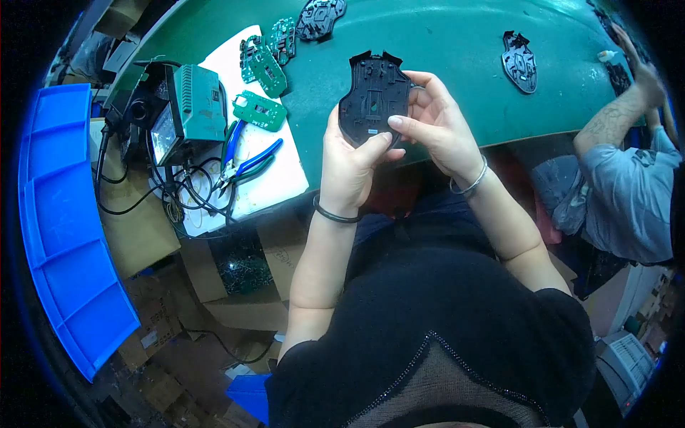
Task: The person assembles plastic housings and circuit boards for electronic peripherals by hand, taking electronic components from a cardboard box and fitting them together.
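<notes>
Held up over the near edge of the green table is a black plastic mouse shell half (373, 96), its ribbed inner side facing me. My left hand (351, 153) grips its lower left, the thumb pressed on the bottom edge. From the right, my right hand (437, 125) holds the same shell, with its thumb tip at the lower right and fingers behind. A small white label shows near the shell's bottom. Both hands are closed on the part; the fingers underneath are partly hidden.
Green circuit boards (260, 111) and blue-handled cutters (242, 160) lie on a white sheet (289, 160) at left, beside a green soldering station (200, 103) with tangled cables. More black shells (519, 64) rest on the table (449, 43). A blue bin (64, 214) stands far left; a co-worker (628, 171) sits right.
</notes>
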The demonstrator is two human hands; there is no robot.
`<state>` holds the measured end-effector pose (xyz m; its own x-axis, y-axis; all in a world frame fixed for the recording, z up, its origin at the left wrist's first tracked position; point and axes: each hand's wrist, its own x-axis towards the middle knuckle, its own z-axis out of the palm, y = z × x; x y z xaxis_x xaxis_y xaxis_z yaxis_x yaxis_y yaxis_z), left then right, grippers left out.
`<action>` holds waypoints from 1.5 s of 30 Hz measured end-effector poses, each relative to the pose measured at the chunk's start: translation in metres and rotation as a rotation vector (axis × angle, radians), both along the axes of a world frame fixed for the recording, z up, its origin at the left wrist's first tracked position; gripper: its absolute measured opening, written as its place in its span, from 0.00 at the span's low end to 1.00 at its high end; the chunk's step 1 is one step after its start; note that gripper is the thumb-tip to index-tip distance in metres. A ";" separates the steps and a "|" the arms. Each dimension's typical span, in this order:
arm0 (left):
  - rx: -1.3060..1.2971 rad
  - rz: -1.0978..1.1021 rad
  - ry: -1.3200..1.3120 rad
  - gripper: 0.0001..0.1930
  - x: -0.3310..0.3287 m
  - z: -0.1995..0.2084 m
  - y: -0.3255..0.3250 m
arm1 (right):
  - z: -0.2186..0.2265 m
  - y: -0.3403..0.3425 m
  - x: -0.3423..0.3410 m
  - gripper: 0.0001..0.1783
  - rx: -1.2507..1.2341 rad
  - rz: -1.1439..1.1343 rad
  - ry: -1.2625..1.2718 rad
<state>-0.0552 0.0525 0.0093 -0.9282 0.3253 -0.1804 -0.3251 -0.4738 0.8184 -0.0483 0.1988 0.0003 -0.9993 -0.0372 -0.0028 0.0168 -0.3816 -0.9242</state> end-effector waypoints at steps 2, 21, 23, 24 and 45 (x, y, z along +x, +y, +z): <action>-0.006 0.002 -0.001 0.27 0.000 0.000 0.000 | -0.002 0.001 0.000 0.33 0.012 -0.007 0.025; -0.498 0.054 0.325 0.22 -0.064 -0.001 0.008 | 0.003 0.097 -0.056 0.19 0.600 -0.131 -0.165; -1.062 0.356 0.904 0.19 -0.118 -0.014 0.005 | -0.010 0.147 -0.077 0.18 0.955 -0.150 -0.056; -1.302 0.408 1.064 0.19 -0.140 -0.016 0.002 | -0.005 0.158 -0.078 0.18 0.954 -0.100 -0.134; -0.857 0.339 1.062 0.37 -0.086 0.044 -0.006 | 0.025 0.068 -0.094 0.13 0.083 0.144 -0.076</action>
<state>-0.1417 0.0464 0.0529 -0.7555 0.2088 0.6210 0.6497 0.3608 0.6691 -0.1426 0.2668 0.0256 -0.9804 -0.1767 -0.0872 0.1370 -0.2931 -0.9462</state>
